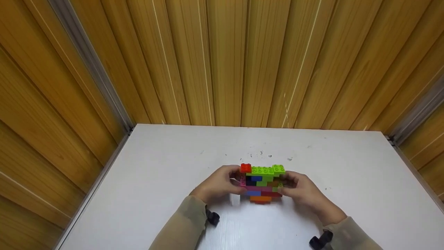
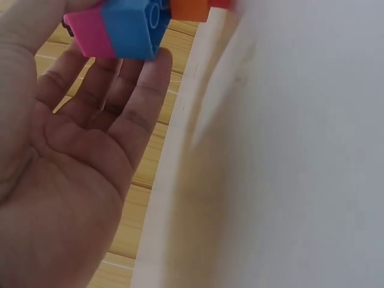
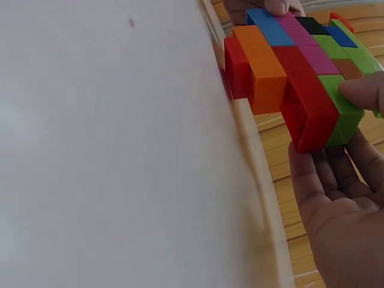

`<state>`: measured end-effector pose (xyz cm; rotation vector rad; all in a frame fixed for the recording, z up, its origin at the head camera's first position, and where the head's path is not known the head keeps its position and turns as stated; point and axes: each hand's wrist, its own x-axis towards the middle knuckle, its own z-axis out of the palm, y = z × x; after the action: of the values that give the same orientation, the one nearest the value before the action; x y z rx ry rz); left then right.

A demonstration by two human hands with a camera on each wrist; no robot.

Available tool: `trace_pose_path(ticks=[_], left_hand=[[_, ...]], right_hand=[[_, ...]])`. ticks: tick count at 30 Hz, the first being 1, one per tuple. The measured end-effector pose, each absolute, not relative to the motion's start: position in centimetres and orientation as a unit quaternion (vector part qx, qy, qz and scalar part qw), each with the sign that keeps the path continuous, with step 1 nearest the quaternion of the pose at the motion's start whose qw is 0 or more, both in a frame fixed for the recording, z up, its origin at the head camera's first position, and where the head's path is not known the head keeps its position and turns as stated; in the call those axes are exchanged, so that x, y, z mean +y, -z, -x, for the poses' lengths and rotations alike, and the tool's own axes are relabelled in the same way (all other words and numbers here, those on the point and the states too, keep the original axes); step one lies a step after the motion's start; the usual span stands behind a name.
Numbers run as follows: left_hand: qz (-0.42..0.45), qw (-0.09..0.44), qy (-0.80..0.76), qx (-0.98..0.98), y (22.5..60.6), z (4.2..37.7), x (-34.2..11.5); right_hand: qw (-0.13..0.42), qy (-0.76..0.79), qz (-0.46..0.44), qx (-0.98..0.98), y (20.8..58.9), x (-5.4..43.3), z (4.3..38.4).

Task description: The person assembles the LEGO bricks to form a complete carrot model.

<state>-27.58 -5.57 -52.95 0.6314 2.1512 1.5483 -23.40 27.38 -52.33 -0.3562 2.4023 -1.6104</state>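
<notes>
Both hands hold one wall-like build of stacked toy building bricks (image 1: pixel 264 189) over the white table. My left hand (image 1: pixel 218 184) grips its left end, thumb on the near face and fingers behind. The right hand (image 1: pixel 305 191) pinches the opposite end; in the right wrist view its thumb presses near a green brick (image 3: pixel 343 114). Below that are a long red brick (image 3: pixel 309 93), an orange brick (image 3: pixel 259 66) and a small red brick (image 3: pixel 236 69) at the bottom. Along the top run lime green bricks (image 1: pixel 262 170), with a red brick (image 1: pixel 246 168) at the left corner.
The white table (image 1: pixel 166 156) has small dark marks beyond the build. Wood-patterned panels (image 1: pixel 225 62) stand behind and at both sides, with a grey metal rail (image 1: pixel 95 59) at the left corner. Dark wrist straps (image 1: pixel 212 217) sit at the sleeve cuffs.
</notes>
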Motion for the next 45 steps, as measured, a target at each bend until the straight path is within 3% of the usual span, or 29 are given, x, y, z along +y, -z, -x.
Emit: trace_pose_path(ticks=[9, 19, 29, 39, 45], left_hand=[[-0.212, 0.192, -0.575, 0.767, 53.4, 27.7, -5.4], [-0.139, 0.174, -0.616, 0.755, 53.7, 27.8, -4.7], [-0.097, 0.162, -0.642, 0.743, 53.7, 27.8, -4.4], [-0.095, 0.187, -0.672, 0.71, 53.8, 27.6, -4.5], [-0.084, 0.188, -0.69, 0.694, 53.9, 27.5, -4.3]], right_hand=[[0.139, 0.596, 0.06, 0.789, 52.3, 27.0, 23.6], [0.16, 0.635, 0.004, 0.756, 52.5, 27.1, 23.7], [0.148, 0.662, -0.041, 0.734, 52.5, 27.3, 23.8], [0.155, 0.692, -0.056, 0.703, 52.4, 27.6, 24.0], [0.124, 0.654, -0.066, 0.743, 52.4, 27.4, 23.9]])
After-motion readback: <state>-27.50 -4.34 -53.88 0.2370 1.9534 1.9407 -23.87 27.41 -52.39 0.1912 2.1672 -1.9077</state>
